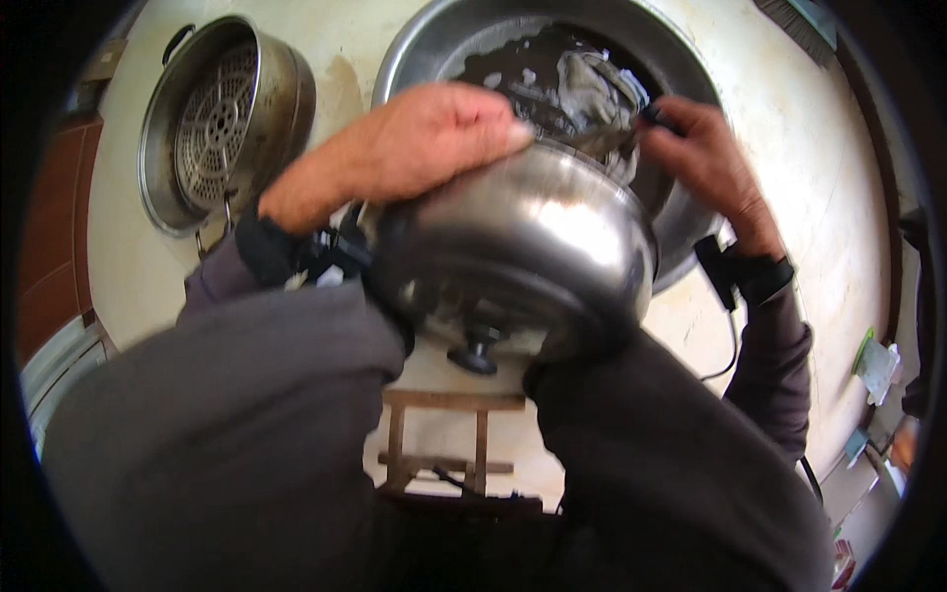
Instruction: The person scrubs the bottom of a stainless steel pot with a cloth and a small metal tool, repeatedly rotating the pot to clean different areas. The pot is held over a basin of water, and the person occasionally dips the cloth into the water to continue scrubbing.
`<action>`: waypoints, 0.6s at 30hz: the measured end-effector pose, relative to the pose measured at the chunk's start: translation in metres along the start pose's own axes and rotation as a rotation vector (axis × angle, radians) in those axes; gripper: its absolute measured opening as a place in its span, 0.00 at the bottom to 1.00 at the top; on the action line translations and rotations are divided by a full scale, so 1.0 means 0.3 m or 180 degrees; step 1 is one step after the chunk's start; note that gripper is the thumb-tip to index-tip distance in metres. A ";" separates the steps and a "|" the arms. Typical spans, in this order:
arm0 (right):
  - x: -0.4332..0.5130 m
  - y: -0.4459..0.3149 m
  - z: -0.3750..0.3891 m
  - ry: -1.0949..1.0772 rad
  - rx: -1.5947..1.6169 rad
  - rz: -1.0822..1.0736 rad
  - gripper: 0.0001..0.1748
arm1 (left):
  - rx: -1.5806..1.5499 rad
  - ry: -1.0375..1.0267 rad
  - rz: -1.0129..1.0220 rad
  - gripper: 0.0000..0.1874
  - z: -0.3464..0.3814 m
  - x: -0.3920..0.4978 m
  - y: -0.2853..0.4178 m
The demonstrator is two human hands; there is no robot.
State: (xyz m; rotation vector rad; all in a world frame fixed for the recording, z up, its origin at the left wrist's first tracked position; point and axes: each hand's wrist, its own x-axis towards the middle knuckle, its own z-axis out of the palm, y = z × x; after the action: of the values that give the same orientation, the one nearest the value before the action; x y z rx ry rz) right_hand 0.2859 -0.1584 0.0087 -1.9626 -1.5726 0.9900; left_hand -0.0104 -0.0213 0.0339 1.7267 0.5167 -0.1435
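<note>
A domed stainless-steel lid (518,237) with a black knob (477,354) is tilted between the knees, its knob facing the person. Over its upper left rim lies my left hand (451,137), gripping the edge with the thumb along it. My right hand (699,152) is closed around a small black handle (661,120) at the lid's far right side; what the handle belongs to is hidden. Beyond the lid stands a wide metal basin (418,52) holding dark water (510,63). A wet greyish cloth (592,89) lies in it, partly behind the lid.
On the pale floor (348,44) at left, a steamer pot section (292,111) with a perforated base is tipped on its side. A low wooden stool frame (481,444) shows between the legs. A brush head (799,33) is at the upper right. A cable (732,355) hangs by the right wrist.
</note>
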 end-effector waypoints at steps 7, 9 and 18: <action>-0.029 -0.185 -0.280 -0.0485 0.0325 -0.0509 0.23 | -0.0070 0.0257 0.0390 0.19 -0.009 0.069 -0.146; -0.077 -0.290 -0.325 -0.0273 -0.0248 -0.0412 0.23 | -0.0021 0.0329 0.0380 0.18 -0.013 0.070 -0.172; -0.174 -0.462 -0.246 -0.0355 0.0128 -0.0299 0.13 | -0.0563 0.0701 -0.0001 0.18 -0.034 -0.042 -0.164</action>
State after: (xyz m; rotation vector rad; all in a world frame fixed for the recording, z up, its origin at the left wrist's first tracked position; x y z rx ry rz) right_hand 0.2465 -0.1654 0.1692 -1.8172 -1.6749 1.1006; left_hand -0.0439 -0.0081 -0.0032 1.5772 0.6709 0.0914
